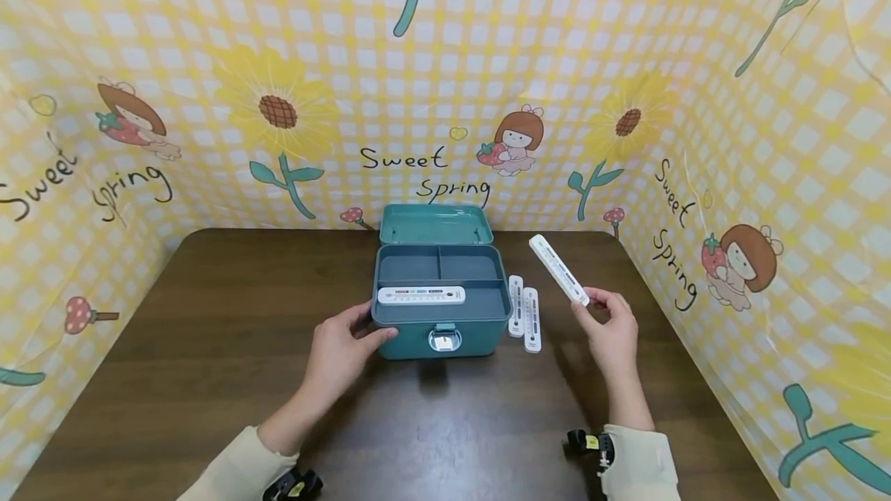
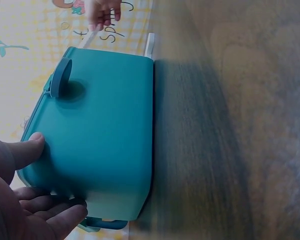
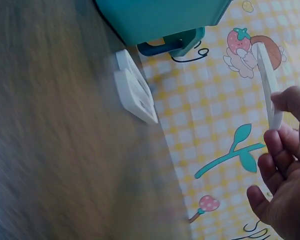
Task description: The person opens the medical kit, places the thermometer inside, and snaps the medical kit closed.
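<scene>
A teal storage box (image 1: 411,340) with a grey divided tray (image 1: 487,301) stands with its lid (image 1: 436,224) raised at the back. One white thermometer (image 1: 421,296) lies across the tray's front compartment. My left hand (image 1: 339,350) holds the box's front left corner, the thumb on the front and the fingers along the side. My right hand (image 1: 612,331) pinches the lower end of another white thermometer (image 1: 559,270) between thumb and fingers, raised to the right of the box. In the right wrist view that thermometer (image 3: 267,85) is seen edge-on.
Two more white thermometers, one nearer the box (image 1: 516,306) and one beside it (image 1: 532,321), lie on the brown table (image 1: 244,308) right of the box. A metal latch (image 1: 445,339) is on the box front. Yellow checked cloth (image 1: 334,99) walls the table's back and sides.
</scene>
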A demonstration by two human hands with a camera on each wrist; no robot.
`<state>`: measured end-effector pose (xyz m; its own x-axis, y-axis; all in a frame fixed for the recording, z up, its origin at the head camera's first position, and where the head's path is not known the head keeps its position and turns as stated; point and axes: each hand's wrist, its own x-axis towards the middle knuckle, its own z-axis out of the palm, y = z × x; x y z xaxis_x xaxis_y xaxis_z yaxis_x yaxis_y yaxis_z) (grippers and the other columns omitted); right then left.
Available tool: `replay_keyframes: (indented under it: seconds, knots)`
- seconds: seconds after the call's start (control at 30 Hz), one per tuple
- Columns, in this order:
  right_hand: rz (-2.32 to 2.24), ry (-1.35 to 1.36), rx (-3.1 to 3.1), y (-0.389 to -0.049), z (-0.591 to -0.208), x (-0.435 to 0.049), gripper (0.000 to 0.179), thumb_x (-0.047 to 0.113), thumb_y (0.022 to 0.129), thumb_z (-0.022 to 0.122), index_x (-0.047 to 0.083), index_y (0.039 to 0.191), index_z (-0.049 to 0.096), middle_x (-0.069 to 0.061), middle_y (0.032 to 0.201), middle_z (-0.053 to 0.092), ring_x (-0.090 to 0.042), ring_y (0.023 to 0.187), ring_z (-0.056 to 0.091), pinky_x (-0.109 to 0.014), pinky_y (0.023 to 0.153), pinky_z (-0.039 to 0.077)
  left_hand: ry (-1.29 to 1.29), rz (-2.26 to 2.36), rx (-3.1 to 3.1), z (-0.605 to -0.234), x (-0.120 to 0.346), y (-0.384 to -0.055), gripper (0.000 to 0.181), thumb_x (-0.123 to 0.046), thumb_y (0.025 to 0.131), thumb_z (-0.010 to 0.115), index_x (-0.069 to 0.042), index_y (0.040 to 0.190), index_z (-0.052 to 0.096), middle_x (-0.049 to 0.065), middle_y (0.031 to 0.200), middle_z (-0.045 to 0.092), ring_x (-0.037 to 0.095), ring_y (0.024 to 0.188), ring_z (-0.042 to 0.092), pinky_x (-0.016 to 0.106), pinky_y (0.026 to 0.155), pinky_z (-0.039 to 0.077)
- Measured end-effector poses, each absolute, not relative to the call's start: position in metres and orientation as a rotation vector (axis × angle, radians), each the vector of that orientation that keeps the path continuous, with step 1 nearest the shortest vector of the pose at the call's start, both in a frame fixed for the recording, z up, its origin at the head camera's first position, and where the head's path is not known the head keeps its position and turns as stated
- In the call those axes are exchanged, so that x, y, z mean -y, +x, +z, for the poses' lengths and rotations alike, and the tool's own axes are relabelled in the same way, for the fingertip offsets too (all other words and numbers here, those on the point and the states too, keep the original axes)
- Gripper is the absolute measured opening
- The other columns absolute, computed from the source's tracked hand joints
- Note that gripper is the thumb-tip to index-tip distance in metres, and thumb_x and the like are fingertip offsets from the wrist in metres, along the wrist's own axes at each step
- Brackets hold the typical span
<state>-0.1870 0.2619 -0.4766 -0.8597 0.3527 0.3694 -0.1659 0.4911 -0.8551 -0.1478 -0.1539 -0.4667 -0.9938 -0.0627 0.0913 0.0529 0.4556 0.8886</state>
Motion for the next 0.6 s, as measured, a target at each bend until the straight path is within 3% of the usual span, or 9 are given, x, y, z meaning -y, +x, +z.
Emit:
replay_keyframes:
  seconds: [0.13,0.4,0.6]
  knots:
    - [1.355,-0.038,2.292,-0.189,-0.466,-0.267,0.027,0.01,0.087,0.082,0.002,0.112,0.074,-0.013,0.104,0.064,-0.025,0.1,0.055,-0.021,0.085,0.041,0.003,-1.582,2.58,-0.467,0.153,-0.147,0.07,-0.043,0.083,0.085,-0.009,0.14,0.063,0.012,0.134,0.068,0.027,0.116,0.07,0.042,0.091,0.06]
    - [1.268,0.215,2.449,-0.195,-0.44,-0.278,0.026,0.018,0.091,0.08,0.007,0.114,0.073,-0.007,0.11,0.066,-0.022,0.104,0.056,-0.026,0.09,0.041,-0.006,-1.56,2.579,-0.463,0.154,-0.148,0.067,-0.04,0.084,0.085,-0.008,0.139,0.064,0.012,0.132,0.069,0.026,0.114,0.071,0.042,0.09,0.06]
    - [1.226,0.376,2.523,-0.199,-0.423,-0.283,0.026,0.015,0.091,0.08,0.008,0.115,0.072,-0.006,0.111,0.067,-0.023,0.103,0.057,-0.019,0.09,0.041,-0.004,-1.57,2.587,-0.463,0.154,-0.146,0.067,-0.042,0.084,0.084,-0.008,0.139,0.064,0.012,0.133,0.069,0.026,0.116,0.071,0.041,0.09,0.06]
